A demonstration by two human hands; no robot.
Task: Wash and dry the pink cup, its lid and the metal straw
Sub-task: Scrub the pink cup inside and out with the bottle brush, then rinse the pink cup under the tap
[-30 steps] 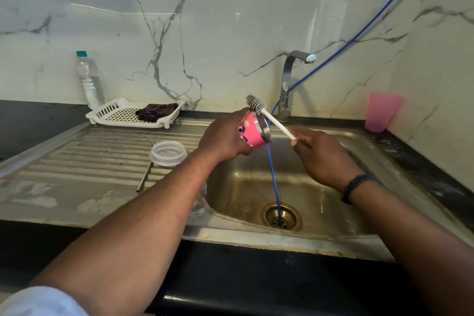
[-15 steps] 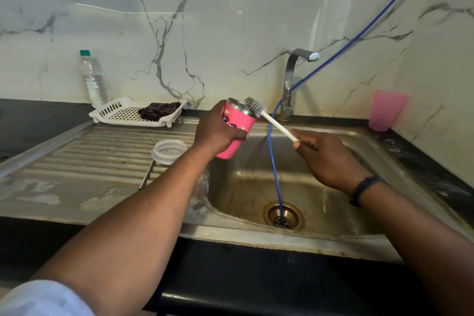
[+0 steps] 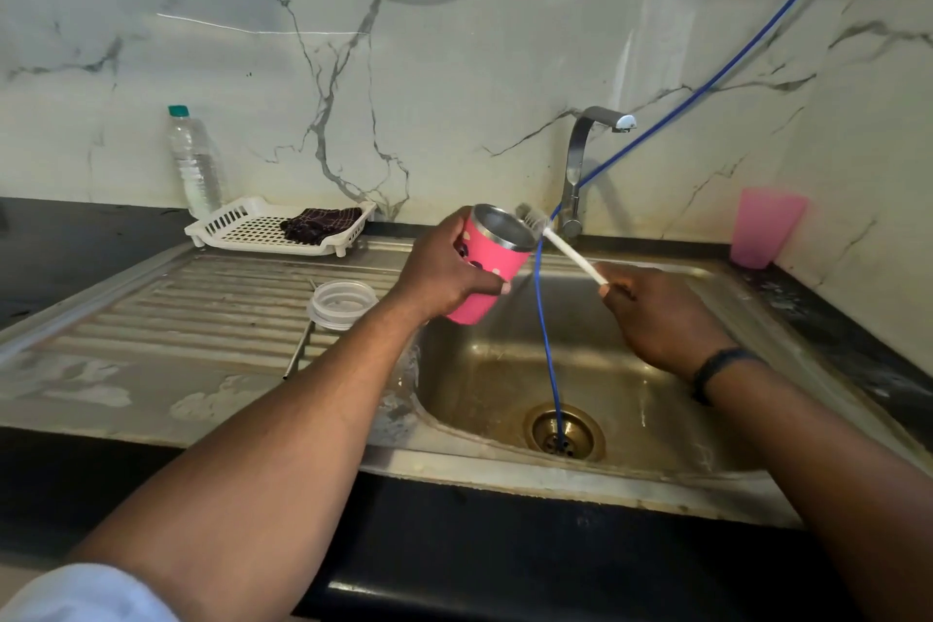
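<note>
The left hand (image 3: 444, 275) wraps its curled fingers round the pink cup (image 3: 492, 268), holding it over the sink (image 3: 505, 369) tilted with its mouth toward two o'clock, probably so the brush (image 3: 560, 242) can reach the rim. The right hand (image 3: 656, 313) pinches the brush handle's end; the bristles sit at the rim. The lid (image 3: 342, 303) and metal straw (image 3: 299, 351) lie on the drainboard at nine o'clock of the basin, seemingly waiting their turn.

Soft, dim daylight washes the marble wall (image 3: 454, 66), its faint sheen streaked; cable shadows fall above, edges bow from wide-angle distortion, and focus holds throughout.
</note>
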